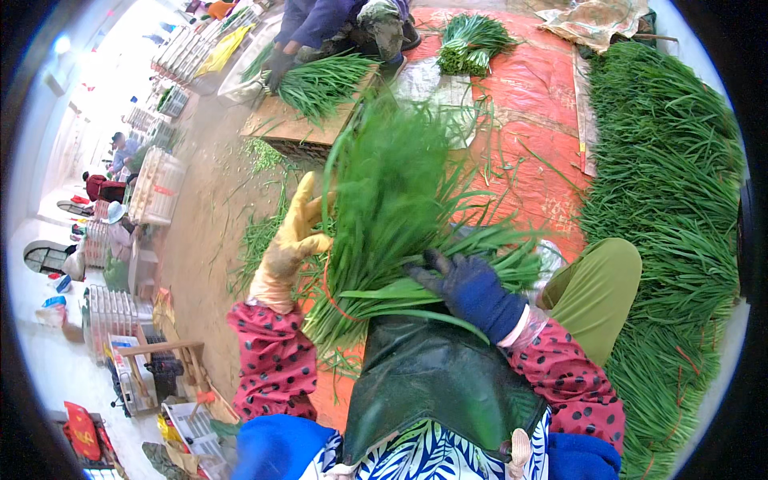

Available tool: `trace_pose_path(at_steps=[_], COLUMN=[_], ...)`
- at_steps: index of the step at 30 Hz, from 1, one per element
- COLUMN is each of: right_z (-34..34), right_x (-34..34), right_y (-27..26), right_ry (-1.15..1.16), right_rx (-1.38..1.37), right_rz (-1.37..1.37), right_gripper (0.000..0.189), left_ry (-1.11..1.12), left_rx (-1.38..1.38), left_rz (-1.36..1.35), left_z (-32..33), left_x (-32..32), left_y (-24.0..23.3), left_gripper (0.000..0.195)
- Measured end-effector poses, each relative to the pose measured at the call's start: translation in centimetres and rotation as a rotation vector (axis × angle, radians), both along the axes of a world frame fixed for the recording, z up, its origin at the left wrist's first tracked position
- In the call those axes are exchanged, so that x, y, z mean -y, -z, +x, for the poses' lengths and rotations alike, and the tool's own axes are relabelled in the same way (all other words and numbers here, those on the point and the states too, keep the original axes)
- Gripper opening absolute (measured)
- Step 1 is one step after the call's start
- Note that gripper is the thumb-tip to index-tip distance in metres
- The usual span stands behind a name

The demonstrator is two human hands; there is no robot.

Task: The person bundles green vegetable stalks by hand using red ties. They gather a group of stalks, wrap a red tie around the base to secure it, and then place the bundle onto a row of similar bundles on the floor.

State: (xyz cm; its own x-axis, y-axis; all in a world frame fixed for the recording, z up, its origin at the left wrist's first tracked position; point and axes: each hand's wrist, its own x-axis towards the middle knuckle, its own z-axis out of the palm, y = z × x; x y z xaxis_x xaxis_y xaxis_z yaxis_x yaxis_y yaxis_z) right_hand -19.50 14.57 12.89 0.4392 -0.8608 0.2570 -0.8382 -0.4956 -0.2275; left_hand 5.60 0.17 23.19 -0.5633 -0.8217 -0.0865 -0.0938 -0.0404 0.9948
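Observation:
A large bunch of garlic chives [390, 198] leans over my lap, its leaf tops pointing away and blurred by motion. A thin red-orange band [329, 285] curves across its lower left side. My left hand [297, 234], in a stained yellow rubber glove, is spread beside the bunch, with fingertips close to the leaves. My right hand [471, 288], in a dark blue knit glove, lies over loose leaves at the bunch's right side; its grip is partly hidden. Beneath the bunch, a dark green waterproof apron [444, 372] covers my lap.
Piled chives [660, 180] line the right side. Ahead, a person's gloved hand [279, 69] rests at chives on a wooden board [306, 129]. A chive bundle [474, 45] lies on the orange sheet [528, 90]. Stacked plastic crates [156, 186] and a wooden stool [162, 354] stand left.

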Motion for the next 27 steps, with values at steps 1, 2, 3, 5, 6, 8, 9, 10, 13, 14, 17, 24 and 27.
trace_pose_path(at_steps=[1, 2, 3, 5, 6, 8, 9, 10, 13, 14, 17, 24, 27], right_z=[-1.0, -1.9, -2.3, -0.7, -1.5, -1.9, -2.1, -2.2, -2.8, -3.0, -3.5, 0.8, 0.7], right_x=[0.1, 0.3, 0.1, 0.8, 0.7, 0.6, 0.5, 0.3, -0.5, -0.8, -1.8, 2.1, 1.8], right_y=[1.6, 3.0, 4.6, 2.6, 2.7, 2.8, 2.4, 1.9, -1.4, -2.3, -8.4, -10.9, -8.6], right_ry=[0.013, 0.033, 0.048, 0.026, 0.038, 0.028, 0.038, 0.047, 0.074, 0.083, 0.033, -0.022, -0.020], right_rx=[-0.007, 0.166, 0.104, 0.054, 0.039, 0.044, 0.018, -0.007, -0.005, 0.012, 0.005, 0.110, -0.019], right_rz=[-0.011, -0.197, -0.158, 0.115, 0.122, 0.123, 0.140, 0.156, 0.025, 0.022, 0.426, -0.265, -0.157], right_gripper=[0.047, 0.047, 0.051, 0.054, 0.055, 0.057, 0.063, 0.068, 0.064, 0.059, 0.052, 0.073, 0.071], left_ry=[0.035, 0.097, 0.195, 0.407, 0.445, 0.382, 0.342, 0.330, 0.243, 0.204, 0.054, -0.021, -0.103], left_rx=[0.129, 0.394, 0.491, 0.558, 0.456, 0.251, 0.280, 0.307, 0.425, 0.471, 0.515, 0.966, 0.916], left_rz=[0.029, 0.061, 0.133, 0.000, 0.055, 0.362, 0.345, 0.237, 0.035, -0.009, -0.023, -0.358, -0.445], left_z=[1.3, 3.1, 2.7, 7.4, 5.5, 2.9, 2.9, 2.8, 2.5, 2.4, 1.4, -1.3, -0.8], left_x=[0.1, 0.1, -0.5, -2.2, -3.0, -5.3, -5.8, -6.2, -8.0, -8.7, -11.1, -14.0, -15.2], left_y=[-0.8, 0.3, 0.4, 4.6, 5.2, 4.4, 4.6, 4.8, 4.7, 4.6, 4.1, 1.6, 2.7], left_gripper=[0.127, 0.142, 0.145, 0.134, 0.131, 0.125, 0.123, 0.124, 0.127, 0.128, 0.130, 0.124, 0.124])
